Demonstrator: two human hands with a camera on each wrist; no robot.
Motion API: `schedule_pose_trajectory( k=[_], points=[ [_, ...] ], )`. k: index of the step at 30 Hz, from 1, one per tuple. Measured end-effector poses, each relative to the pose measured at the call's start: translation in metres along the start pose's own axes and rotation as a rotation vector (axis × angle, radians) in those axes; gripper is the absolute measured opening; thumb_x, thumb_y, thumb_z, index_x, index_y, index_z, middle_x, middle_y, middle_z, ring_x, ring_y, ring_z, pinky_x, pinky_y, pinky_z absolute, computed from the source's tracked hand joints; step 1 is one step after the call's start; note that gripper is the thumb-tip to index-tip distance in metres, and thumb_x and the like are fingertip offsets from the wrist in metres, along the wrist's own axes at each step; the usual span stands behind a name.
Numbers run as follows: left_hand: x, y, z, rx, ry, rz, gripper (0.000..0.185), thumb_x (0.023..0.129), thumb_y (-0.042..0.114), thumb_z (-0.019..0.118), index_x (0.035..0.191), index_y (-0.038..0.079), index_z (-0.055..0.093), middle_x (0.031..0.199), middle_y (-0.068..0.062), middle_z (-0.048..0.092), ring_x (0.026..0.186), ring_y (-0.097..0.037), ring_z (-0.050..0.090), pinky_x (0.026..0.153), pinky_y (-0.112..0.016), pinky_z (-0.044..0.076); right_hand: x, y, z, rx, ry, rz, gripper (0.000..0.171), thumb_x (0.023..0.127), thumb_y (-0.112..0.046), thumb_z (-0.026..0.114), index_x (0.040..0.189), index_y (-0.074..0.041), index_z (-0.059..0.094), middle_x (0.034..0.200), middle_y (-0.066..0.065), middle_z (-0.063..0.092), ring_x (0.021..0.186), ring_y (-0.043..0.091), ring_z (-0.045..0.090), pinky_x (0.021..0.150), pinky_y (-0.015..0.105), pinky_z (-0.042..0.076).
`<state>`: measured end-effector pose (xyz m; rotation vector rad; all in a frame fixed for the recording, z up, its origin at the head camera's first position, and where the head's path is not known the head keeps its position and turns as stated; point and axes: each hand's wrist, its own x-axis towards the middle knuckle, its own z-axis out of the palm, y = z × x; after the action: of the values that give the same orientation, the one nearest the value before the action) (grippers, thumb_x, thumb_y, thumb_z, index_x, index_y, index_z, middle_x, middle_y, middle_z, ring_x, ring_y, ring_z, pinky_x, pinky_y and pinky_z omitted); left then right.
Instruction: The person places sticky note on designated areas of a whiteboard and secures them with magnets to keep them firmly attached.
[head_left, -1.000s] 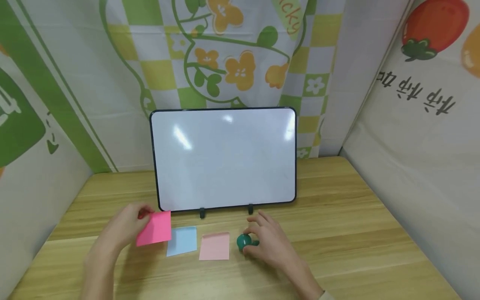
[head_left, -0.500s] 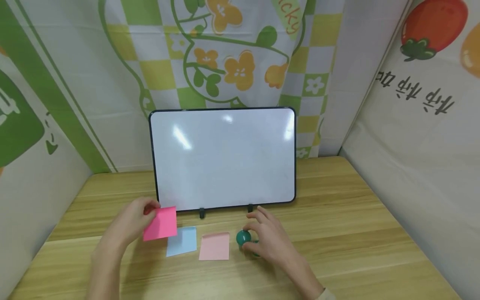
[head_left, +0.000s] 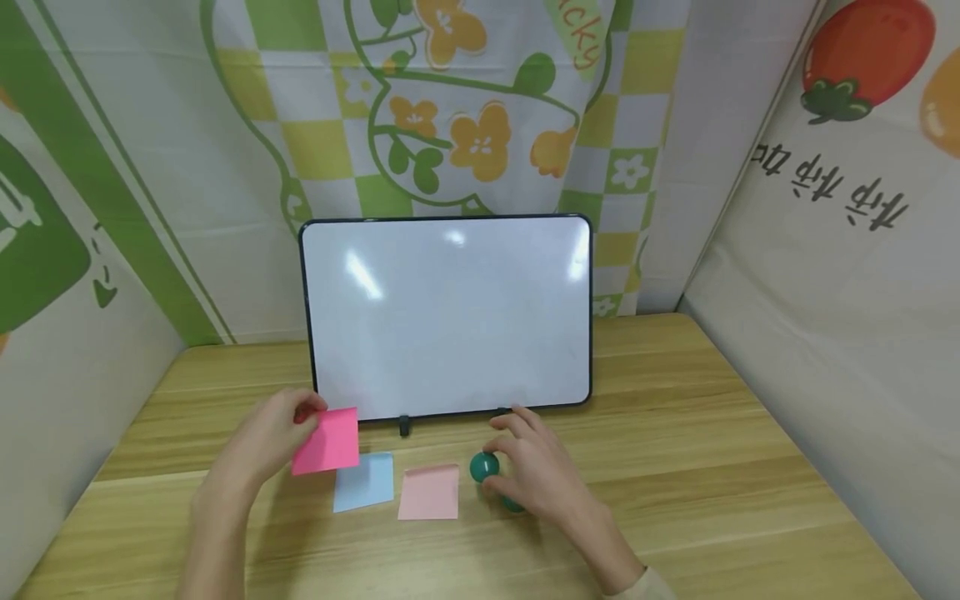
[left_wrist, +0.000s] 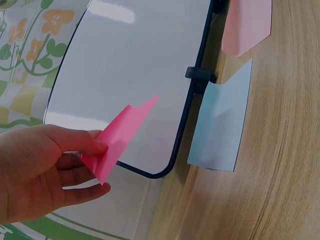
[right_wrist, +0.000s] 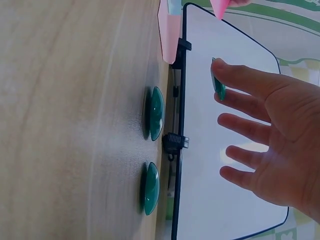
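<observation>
Tabletop (head_left: 712,467): yellowish wood grain
Left hand (head_left: 268,435): pinches square hot-pink paper note (head_left: 327,443)
Right hand (right_wrist: 282,130): pinches round glossy green disc (right_wrist: 218,84), other fingers spread

The table (head_left: 712,467) is filling the lower head frame. A blue note (head_left: 364,483) and pale pink note (head_left: 428,493) are lying left of bottom centre. Two green discs (right_wrist: 157,114) are resting around the right-wrist frame's centre.

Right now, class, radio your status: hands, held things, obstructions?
Left hand pinching bright pink note. Right hand pinching green disc. No obstruction seen toward whiteboard.
</observation>
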<state>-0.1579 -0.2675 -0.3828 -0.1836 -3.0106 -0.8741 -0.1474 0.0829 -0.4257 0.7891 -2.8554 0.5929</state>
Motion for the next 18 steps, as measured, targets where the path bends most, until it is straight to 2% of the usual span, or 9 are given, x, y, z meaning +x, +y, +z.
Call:
schedule_pose_trajectory(
  k=[10, 18],
  points=[
    [0.0042, 0.0055, 0.0003, -0.022, -0.025, -0.019, 0.024, 0.091, 0.003, 0.057, 0.112, -0.002, 0.067, 0.109, -0.019, 0.065, 0.093, -0.03, 0.057, 0.075, -0.039, 0.052, 0.0019, -0.0029, -0.0022, -0.017, 0.012, -0.024, 0.033, 0.077, -0.035, 0.085, 0.103, -0.018, 0.076, 0.136, 0.005, 0.06, 0.143, 0.036, 0.039, 0.112, 0.058, 0.037],
    [0.0074, 0.0104, 0.0031, -0.005, 0.013, 0.008, 0.023, 0.09, 0.003, 0.055, 0.11, 0.0, 0.068, 0.108, -0.017, 0.066, 0.093, -0.028, 0.057, 0.078, -0.04, 0.051, 0.0054, -0.006, -0.0041, -0.025, 0.012, -0.029, 0.033, 0.079, -0.036, 0.084, 0.106, -0.019, 0.076, 0.139, 0.005, 0.058, 0.145, 0.036, 0.036, 0.114, 0.057, 0.034]
  ],
)
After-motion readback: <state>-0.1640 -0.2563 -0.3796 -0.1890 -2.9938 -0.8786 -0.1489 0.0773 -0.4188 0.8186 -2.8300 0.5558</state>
